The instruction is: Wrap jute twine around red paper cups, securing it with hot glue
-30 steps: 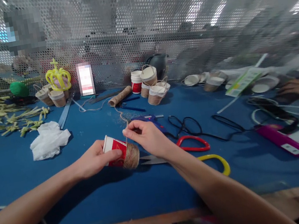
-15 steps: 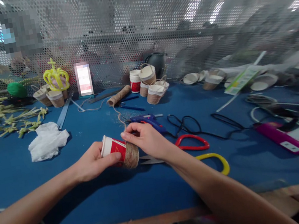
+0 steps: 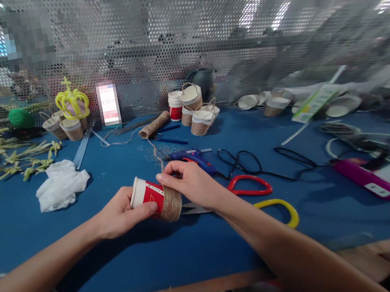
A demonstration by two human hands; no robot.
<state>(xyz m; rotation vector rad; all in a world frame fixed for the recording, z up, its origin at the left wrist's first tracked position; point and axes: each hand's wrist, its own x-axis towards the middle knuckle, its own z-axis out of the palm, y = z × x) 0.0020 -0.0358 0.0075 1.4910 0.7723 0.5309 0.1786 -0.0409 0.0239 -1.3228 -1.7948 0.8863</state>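
Observation:
My left hand (image 3: 126, 212) is closed around the rim end of a red and white paper cup (image 3: 154, 195), which lies tilted on its side above the table. Brown twine (image 3: 172, 203) is wound in close rows around the cup's base end. At the upper side of the winding, my right hand (image 3: 186, 180) pinches the twine between thumb and forefinger. From there the strand runs back to a twine roll (image 3: 154, 124) lying on the table. Scissors (image 3: 249, 185) with one red and one yellow handle lie partly under my right forearm.
A blue glue gun (image 3: 193, 159) with a black cord lies just beyond my right hand. Twine-wrapped cups (image 3: 201, 122) stand at the back. White cloth (image 3: 62, 184) lies left, a purple power strip (image 3: 376, 178) right. Perforated metal mesh (image 3: 145, 34) closes off the back.
The cup and both hands have shifted very slightly, with the cup's rim a little farther left. Both holds stay the same.

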